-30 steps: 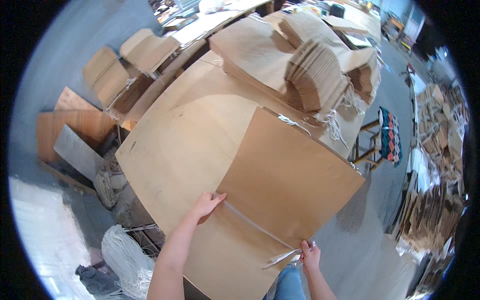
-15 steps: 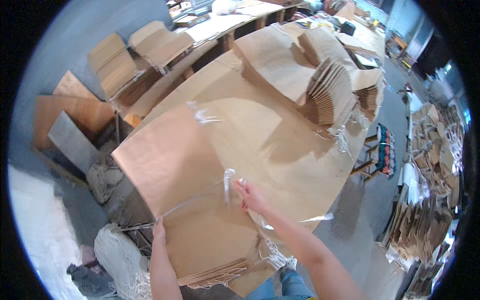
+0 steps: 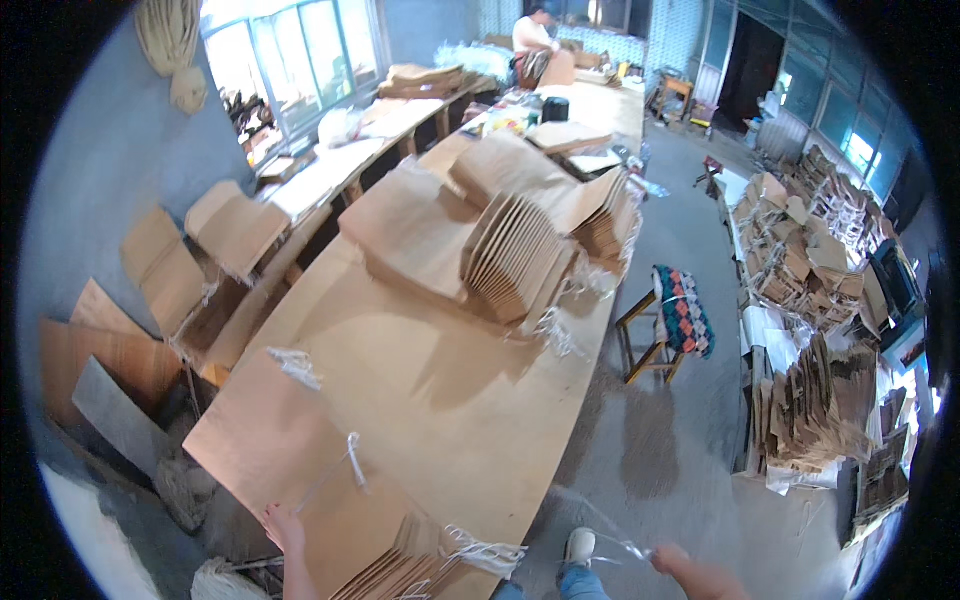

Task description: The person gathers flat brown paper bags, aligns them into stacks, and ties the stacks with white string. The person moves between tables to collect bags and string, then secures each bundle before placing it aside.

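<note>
On the long table lie large brown paper folders, with a bundle of white strings at their far end and a white string across the middle. My left hand lies on the left edge of the top folder, fingers stretched out. Out to the right, over the floor and off the table, my right hand is closed around a thin white string; motion blurs the strand. By my body, a fanned stack of brown folders has loose white strings hanging at its right end.
Thick stacks of brown folders stand farther up the table. Right of it is a stool with a checkered cushion. Piles of brown paper line the right side. A person works at the far end.
My right hand has swung from above the folders out to the right, past the table edge, with the string. My left hand stays at the folder's left edge. The view has tilted up and rightward.
</note>
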Demonstrator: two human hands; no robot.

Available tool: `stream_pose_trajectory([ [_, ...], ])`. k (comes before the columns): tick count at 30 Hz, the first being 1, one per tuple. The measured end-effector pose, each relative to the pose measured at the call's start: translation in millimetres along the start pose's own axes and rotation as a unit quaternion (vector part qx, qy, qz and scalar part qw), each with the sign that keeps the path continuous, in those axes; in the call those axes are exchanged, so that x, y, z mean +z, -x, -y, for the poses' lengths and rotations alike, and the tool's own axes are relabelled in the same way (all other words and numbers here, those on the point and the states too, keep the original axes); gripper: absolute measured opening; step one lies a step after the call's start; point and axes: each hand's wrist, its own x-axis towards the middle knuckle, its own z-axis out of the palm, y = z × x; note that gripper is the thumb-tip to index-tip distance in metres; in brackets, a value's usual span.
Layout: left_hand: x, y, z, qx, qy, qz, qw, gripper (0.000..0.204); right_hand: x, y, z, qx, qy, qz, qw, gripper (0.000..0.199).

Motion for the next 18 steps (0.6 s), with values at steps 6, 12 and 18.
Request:
stream_pose_trajectory([
  [6, -23, 110, -202, 0.285, 0.257, 0.000, 0.923, 0.019, 76, 12, -133, 0.161, -0.386, 0.136, 0.898, 0.019],
  [12, 9, 219, -340, 0.230, 0.296, 0.477, 0.795, 0.027, -262, -12, -325, 0.039, -0.217, -0.284, 0.933, 0.025],
  [18, 40, 287, -392, 0.278, 0.248, 0.643, 0.669, 0.032, -521, 158, -452, 0.030, -0.345, -0.716, 0.606, 0.026],
])
